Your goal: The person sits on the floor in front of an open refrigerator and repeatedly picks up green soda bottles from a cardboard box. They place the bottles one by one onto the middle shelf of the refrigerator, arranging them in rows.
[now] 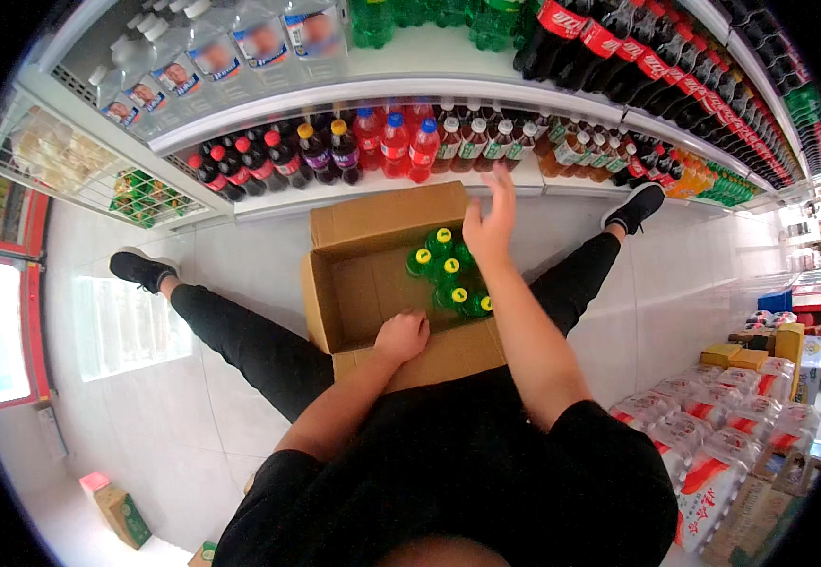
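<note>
An opened cardboard box (354,283) stands on the floor between my legs, its flaps folded out. Green bottles with yellow caps (451,267) are grouped upright in its right part; bare cardboard shows at the left. My left hand (403,335) is closed over the near rim of the box, its fingertips hidden. Above the far right corner of the box, my right hand (493,222) reaches away from me with fingers stretched out and nothing visible in them. It is nearest to the brown-drink bottles with white caps (492,142) on the bottom shelf.
A shelf unit (382,94) crosses the far side, with red-drink bottles (394,146), dark cola bottles (592,42) and clear water bottles (214,47). Wrapped packs of bottles (713,425) stand on the right. A wire rack (79,161) is at left.
</note>
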`<state>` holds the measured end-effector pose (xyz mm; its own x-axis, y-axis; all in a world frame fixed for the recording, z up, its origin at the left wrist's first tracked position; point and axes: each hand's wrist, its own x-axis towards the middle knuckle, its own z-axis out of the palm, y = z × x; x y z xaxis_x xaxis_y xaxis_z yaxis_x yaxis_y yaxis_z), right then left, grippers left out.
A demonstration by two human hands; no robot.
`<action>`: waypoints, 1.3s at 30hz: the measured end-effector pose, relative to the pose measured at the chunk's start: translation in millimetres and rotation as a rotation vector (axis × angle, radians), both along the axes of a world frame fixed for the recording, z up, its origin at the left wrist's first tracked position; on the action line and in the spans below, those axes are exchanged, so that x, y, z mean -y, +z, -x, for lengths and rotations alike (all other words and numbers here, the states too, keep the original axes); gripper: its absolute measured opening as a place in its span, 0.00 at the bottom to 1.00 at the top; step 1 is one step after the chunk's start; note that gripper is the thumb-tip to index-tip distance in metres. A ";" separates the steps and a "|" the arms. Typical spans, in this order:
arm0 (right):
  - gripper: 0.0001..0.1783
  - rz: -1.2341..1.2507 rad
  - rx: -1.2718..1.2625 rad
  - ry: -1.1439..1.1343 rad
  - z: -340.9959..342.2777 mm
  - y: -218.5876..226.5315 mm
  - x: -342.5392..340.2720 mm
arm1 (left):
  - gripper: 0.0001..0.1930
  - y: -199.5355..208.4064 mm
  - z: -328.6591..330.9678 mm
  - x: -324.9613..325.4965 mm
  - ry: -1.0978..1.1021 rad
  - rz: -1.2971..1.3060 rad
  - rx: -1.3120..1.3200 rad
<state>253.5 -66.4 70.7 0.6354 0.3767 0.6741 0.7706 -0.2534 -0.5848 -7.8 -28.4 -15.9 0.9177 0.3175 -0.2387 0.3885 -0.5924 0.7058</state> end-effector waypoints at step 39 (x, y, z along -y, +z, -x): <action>0.38 0.496 -0.036 0.253 100.8 -55.5 74.8 | 0.21 62.6 -45.7 -114.1 0.425 -0.255 0.355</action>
<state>152.6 -141.2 15.3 0.5030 0.7871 0.3569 0.8251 -0.3144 -0.4694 37.9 85.6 46.7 0.7078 0.6802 0.1908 0.3949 -0.6049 0.6915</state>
